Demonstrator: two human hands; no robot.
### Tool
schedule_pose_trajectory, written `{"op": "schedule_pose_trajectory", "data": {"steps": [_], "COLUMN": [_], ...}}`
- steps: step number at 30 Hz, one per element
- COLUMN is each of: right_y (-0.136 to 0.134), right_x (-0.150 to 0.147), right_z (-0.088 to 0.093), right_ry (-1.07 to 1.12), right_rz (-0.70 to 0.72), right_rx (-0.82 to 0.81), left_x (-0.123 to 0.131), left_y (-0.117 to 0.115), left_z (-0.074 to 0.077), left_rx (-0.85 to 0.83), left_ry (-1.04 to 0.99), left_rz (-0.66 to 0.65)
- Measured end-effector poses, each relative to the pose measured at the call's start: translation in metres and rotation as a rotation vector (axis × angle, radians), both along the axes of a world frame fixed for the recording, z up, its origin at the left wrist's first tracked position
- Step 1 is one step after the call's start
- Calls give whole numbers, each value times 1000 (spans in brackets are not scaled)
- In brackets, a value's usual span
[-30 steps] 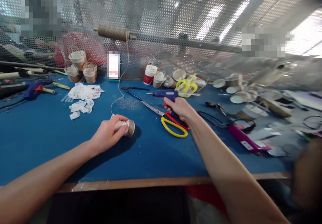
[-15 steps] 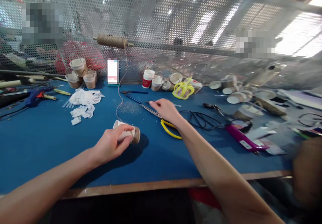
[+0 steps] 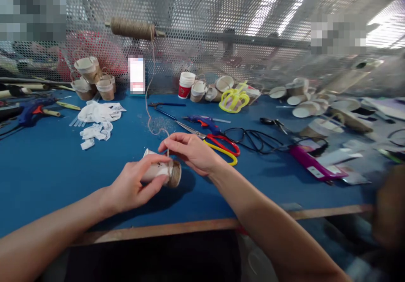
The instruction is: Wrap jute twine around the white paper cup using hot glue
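Note:
A white paper cup (image 3: 152, 173), tilted on its side above the blue table, is gripped by my left hand (image 3: 134, 185). Brown twine (image 3: 174, 175) is wound around the cup's narrow end. Close beside the cup, my right hand (image 3: 193, 153) pinches the loose twine (image 3: 168, 145) between thumb and fingers. That strand runs back and up to a twine spool (image 3: 133, 28) mounted on a rod at the mesh. Just beyond my right hand lie scissors (image 3: 226, 147) with red and yellow handles, and a blue glue gun (image 3: 207, 123).
Twine-wrapped cups (image 3: 90, 79) are stacked at the back left, near white lace (image 3: 99, 112). Another blue glue gun (image 3: 34, 109) lies far left. Behind stand red-and-white cups (image 3: 186, 84) and a yellow basket-like piece (image 3: 233, 100). Black cable (image 3: 256, 145) and a purple tool (image 3: 316, 164) lie right.
My right hand has come from the glue gun and scissors back toward the cup and now pinches the twine. The left hand still holds the cup. The view has tipped slightly downward.

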State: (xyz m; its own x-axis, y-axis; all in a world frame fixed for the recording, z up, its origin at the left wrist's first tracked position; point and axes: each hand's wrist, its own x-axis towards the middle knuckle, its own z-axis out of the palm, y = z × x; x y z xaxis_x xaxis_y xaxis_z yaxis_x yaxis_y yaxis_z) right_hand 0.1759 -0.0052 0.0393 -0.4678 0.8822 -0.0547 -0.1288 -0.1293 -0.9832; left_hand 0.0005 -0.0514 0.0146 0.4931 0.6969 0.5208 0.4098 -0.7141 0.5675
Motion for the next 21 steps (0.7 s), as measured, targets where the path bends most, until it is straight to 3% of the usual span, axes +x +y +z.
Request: {"op": "schedule_pose_trajectory", "data": {"steps": [4,9,21], "right_y": [-2,-2,-2], "right_x": [4,6,3], "right_z": [6,8,3], "right_ry": [-3,-64,-236], "right_rz": [-103,-151,-155], "right_rx": [157,262,258], "left_x": [1,2,1], "left_y": [0,1,-3], "left_z": [5,7,6], "left_rx": [-153,-283,-74], "left_ry": [-50,-102,-79], "left_rz": [130,131,77]}}
